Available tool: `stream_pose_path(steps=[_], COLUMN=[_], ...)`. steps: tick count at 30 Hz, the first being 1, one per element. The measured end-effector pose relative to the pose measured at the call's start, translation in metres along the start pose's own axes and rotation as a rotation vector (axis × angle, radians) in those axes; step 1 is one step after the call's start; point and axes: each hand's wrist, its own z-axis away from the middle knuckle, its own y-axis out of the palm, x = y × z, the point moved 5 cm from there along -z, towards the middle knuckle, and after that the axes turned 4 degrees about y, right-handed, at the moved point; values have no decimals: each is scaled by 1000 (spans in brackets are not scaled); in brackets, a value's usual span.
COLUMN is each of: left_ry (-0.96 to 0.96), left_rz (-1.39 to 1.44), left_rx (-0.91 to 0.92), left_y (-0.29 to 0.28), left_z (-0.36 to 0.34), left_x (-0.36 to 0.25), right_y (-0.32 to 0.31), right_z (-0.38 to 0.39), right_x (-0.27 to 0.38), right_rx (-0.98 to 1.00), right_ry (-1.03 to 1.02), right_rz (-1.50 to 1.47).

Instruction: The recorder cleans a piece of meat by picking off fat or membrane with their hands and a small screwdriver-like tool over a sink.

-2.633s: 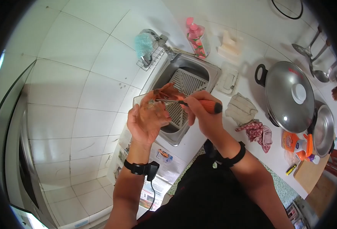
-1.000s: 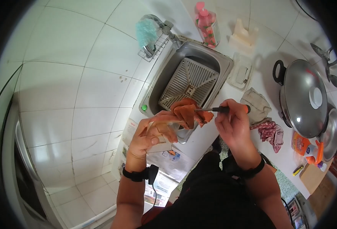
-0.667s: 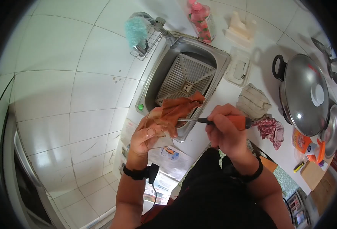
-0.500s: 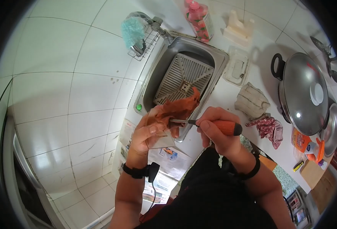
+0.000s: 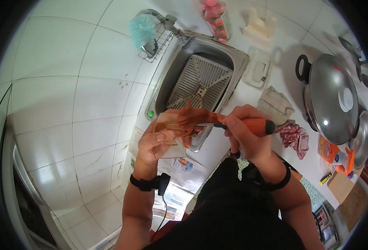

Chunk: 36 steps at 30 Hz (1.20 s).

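My left hand [image 5: 148, 146] is closed around a clear plastic piece [image 5: 174, 151] with flat sides, held over the near edge of the sink. A crumpled orange-brown cloth [image 5: 191, 118] lies against its far side. In my right hand [image 5: 248, 139] is a screwdriver [image 5: 257, 126] with an orange handle and black end, held level. Its metal shaft points left into the folds of the cloth, beside the plastic piece. The cloth hides the tip, and some left fingers are behind the plastic.
The steel sink [image 5: 241, 62] holds a slatted metal tray [image 5: 200, 77]. To the right are a beige rag [image 5: 275, 106], a red patterned cloth [image 5: 293, 139], a lidded wok [image 5: 332, 100] and an orange spray bottle [image 5: 329, 152]. A pink bottle [image 5: 215, 21] stands behind the sink. Newspaper [image 5: 179, 179] lies below my left hand.
My right hand with the screwdriver has moved slightly right. The cloth has shifted and bunched around the shaft. My left hand has tilted the plastic piece and moved a little left.
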Motion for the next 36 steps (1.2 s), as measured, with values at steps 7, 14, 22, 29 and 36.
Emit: stream_pose_path(steps=[7,14,22,29,36], left_ry=[13,77,56,140,23], left_rz=[-102,61,-57,91,5], left_rx=[-16,54,90,226,78], left_y=[7,2,16,25,18], left_z=[-1,3,-4,-10,-1], left_x=[-7,-1,-8,-9,-8], right_y=[-1,-3,2,-1,-3], right_z=[5,11,8,-6,-1], right_x=[-17,-20,-19,1,0], right_rx=[-124,-135,-29,139,124], right_ry=[135,110,48,5,-41], right_rz=[-128,-231,-250,-71,-49])
